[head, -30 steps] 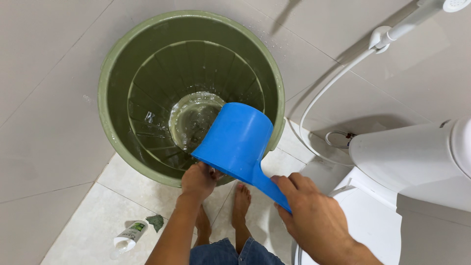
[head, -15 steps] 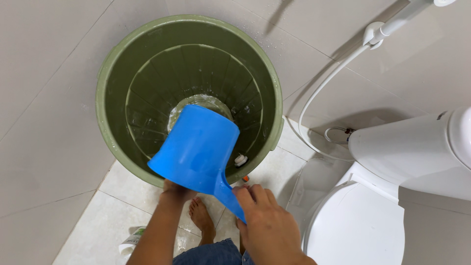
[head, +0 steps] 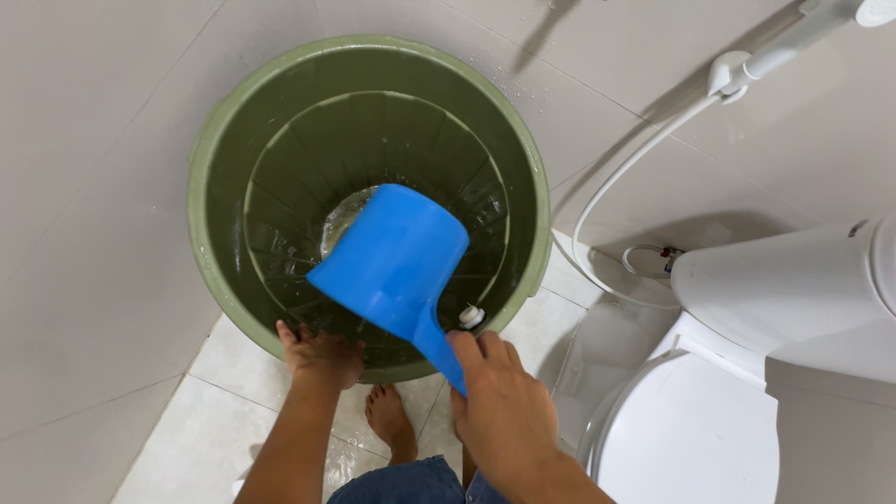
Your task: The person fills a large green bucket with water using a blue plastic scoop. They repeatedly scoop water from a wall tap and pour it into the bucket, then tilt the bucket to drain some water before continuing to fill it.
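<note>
A big olive-green plastic bucket (head: pixel 219 159) stands in the tiled corner with a little water at its bottom. My right hand (head: pixel 493 401) grips the handle of a blue plastic dipper (head: pixel 392 261), which is tipped mouth-down inside the bucket. My left hand (head: pixel 317 353) holds the bucket's near rim, fingers over the edge. A small white plug or cap (head: pixel 470 317) shows inside the bucket just right of the dipper's handle. My bare foot (head: pixel 394 420) is on the floor below the bucket.
A white toilet (head: pixel 737 411) with its lid down stands at the right. A white spray hose (head: pixel 635 159) hangs on the wall behind it and runs to a wall valve (head: pixel 665 254). Wet beige floor tiles (head: pixel 196 420) lie under me.
The dipper has swung left and then deeper into the bucket. My left hand moved from under the dipper to the bucket's rim. The bottle on the floor has left the view.
</note>
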